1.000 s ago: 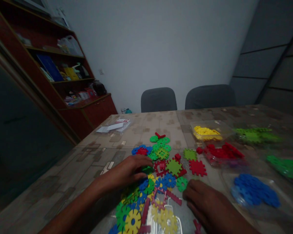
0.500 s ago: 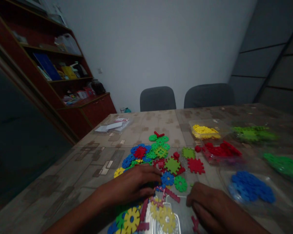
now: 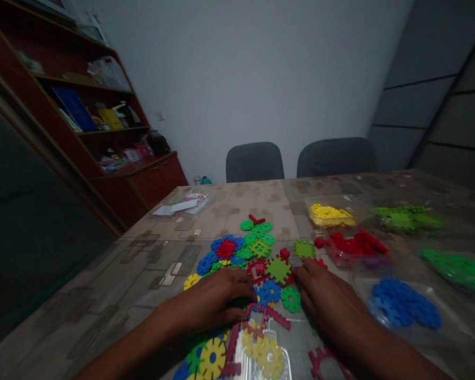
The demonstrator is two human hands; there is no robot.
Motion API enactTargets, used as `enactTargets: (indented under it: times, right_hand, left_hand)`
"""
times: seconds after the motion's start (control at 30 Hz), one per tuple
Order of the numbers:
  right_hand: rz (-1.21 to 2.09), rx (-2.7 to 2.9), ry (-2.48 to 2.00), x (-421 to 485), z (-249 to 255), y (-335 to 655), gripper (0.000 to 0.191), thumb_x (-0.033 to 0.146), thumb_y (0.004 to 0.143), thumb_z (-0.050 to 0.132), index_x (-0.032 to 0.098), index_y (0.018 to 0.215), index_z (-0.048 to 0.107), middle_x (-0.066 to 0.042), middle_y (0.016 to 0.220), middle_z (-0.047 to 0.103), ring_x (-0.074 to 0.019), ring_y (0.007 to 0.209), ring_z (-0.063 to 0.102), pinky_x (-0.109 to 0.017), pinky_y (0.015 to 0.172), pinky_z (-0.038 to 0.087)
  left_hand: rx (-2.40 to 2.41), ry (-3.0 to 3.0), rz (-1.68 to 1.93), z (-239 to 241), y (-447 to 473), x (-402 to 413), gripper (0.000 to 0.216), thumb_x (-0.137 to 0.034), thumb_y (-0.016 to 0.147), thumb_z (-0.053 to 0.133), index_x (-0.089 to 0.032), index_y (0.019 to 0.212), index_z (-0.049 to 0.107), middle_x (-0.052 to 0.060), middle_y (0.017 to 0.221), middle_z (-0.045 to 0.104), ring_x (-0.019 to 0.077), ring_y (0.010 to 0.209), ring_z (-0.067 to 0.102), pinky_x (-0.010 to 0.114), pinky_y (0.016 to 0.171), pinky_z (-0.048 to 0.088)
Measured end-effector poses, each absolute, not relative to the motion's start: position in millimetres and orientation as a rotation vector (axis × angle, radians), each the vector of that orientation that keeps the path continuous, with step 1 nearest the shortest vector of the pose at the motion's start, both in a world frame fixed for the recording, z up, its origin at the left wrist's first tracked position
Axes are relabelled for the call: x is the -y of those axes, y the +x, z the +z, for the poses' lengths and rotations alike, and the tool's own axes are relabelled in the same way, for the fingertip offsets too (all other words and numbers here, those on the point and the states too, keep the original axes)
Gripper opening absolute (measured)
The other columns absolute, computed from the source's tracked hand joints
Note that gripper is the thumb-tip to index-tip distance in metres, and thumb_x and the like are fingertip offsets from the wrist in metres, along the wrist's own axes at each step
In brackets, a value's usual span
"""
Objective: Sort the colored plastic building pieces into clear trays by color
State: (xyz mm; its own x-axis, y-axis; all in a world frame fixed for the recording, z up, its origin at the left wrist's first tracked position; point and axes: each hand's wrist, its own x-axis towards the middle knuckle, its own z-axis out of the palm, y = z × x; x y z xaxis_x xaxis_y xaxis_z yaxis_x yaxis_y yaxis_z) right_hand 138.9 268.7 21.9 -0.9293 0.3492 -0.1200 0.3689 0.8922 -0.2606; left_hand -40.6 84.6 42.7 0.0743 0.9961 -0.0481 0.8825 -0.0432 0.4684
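My left hand lies low over the pile of toy pieces, fingers loosely bent and apart, with nothing visible in them. Near its fingertips are blue flower discs and a pinkish-red notched strip. My right hand stretches forward, fingers extended over a red notched square and partly hiding it; whether they touch it I cannot tell. Left of those fingers lie a lime-green notched square and a green flower disc. Yellow flower discs lie nearer me.
Clear trays at the right hold yellow pieces, red pieces, blue discs, green discs and lime pieces. Papers in a plastic sleeve lie at the far left. Two chairs stand behind the table.
My right hand has moved forward and slightly left, its curled fingers stretching out over the red notched square. A reddish piece near the front edge is now uncovered. My left hand has barely moved.
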Motion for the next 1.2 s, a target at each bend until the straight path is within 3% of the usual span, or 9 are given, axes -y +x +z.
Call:
enactTargets:
  times: [0.1,0.2,0.67,0.77,0.93,1.03,1.13,1.2]
  right_hand:
    - [-0.411,-2.972,0.583,-267.5,21.8,125.1,0.042,0.005,0.092,0.034,0.012,0.126,0.058,-0.019,0.116,0.06,-0.0314,0.102,0.063,-0.042,0.083,0.049]
    - [-0.445,-2.974,0.567,-267.9,18.9,122.7,0.041,0.005,0.092,0.04,0.014,0.129,0.054,-0.017,0.115,0.062,-0.0284,0.102,0.063,-0.038,0.083,0.049]
    - [-0.598,-3.07,0.401,-276.8,15.3,134.2,0.015,0.015,0.096,0.053,0.021,0.104,0.064,-0.007,0.106,0.063,-0.0205,0.094,0.062,-0.031,0.08,0.047]
    - [-0.572,-3.083,0.425,-285.1,23.8,136.5,0.019,0.012,0.096,0.047,0.02,0.104,0.063,-0.007,0.104,0.062,-0.0192,0.093,0.061,-0.031,0.081,0.046]
    - [-0.365,-3.06,0.616,-296.4,32.7,137.0,0.027,0.005,0.09,0.042,0.013,0.105,0.063,-0.015,0.11,0.057,-0.0263,0.092,0.062,-0.038,0.078,0.048]
    - [-0.306,-3.053,0.602,-292.6,24.6,130.0,0.038,0.004,0.09,0.039,0.012,0.12,0.061,-0.019,0.123,0.056,-0.0296,0.104,0.061,-0.041,0.084,0.048]
    - [-0.271,-3.062,0.539,-283.6,13.8,120.0,0.055,0.002,0.09,0.039,0.015,0.143,0.046,-0.02,0.148,0.041,-0.0319,0.122,0.054,-0.042,0.092,0.046]
    - [-0.256,-3.063,0.511,-278.9,9.5,114.9,0.055,0.002,0.09,0.04,0.017,0.142,0.047,-0.018,0.146,0.045,-0.0321,0.12,0.055,-0.041,0.089,0.047]
  left_hand:
    - [-1.887,1.972,0.39,43.0,-40.1,-84.1,0.021,-0.019,0.089,0.07,-0.024,0.109,0.065,0.006,0.108,0.065,0.0241,0.099,0.062,0.033,0.085,0.049]
    - [-1.898,1.968,0.36,43.5,-39.9,-83.8,0.024,-0.017,0.087,0.072,-0.024,0.109,0.065,0.006,0.109,0.064,0.0239,0.099,0.061,0.032,0.085,0.049]
    - [-1.917,1.92,0.308,43.4,-39.4,-84.6,0.022,-0.016,0.091,0.067,-0.021,0.112,0.063,0.006,0.112,0.062,0.0231,0.102,0.06,0.033,0.088,0.048]
    - [-1.907,1.932,0.319,43.7,-39.7,-84.5,0.021,-0.017,0.093,0.066,-0.022,0.113,0.063,0.005,0.111,0.063,0.0222,0.102,0.06,0.032,0.088,0.048]
    - [-1.914,1.948,0.325,41.9,-40.5,-85.0,0.02,-0.017,0.091,0.068,-0.022,0.11,0.064,0.005,0.111,0.063,0.0221,0.101,0.06,0.032,0.088,0.048]
    - [-1.928,1.946,0.318,41.1,-40.4,-85.7,0.02,-0.018,0.09,0.069,-0.021,0.11,0.064,0.005,0.109,0.063,0.0225,0.101,0.06,0.032,0.087,0.049]
    - [-1.926,1.945,0.304,40.8,-40.3,-85.9,0.02,-0.018,0.09,0.068,-0.021,0.11,0.065,0.006,0.109,0.064,0.0231,0.1,0.061,0.032,0.087,0.049]
    - [-1.922,1.943,0.305,40.9,-40.5,-85.9,0.02,-0.019,0.092,0.067,-0.021,0.112,0.065,0.006,0.109,0.064,0.0232,0.1,0.061,0.033,0.087,0.049]
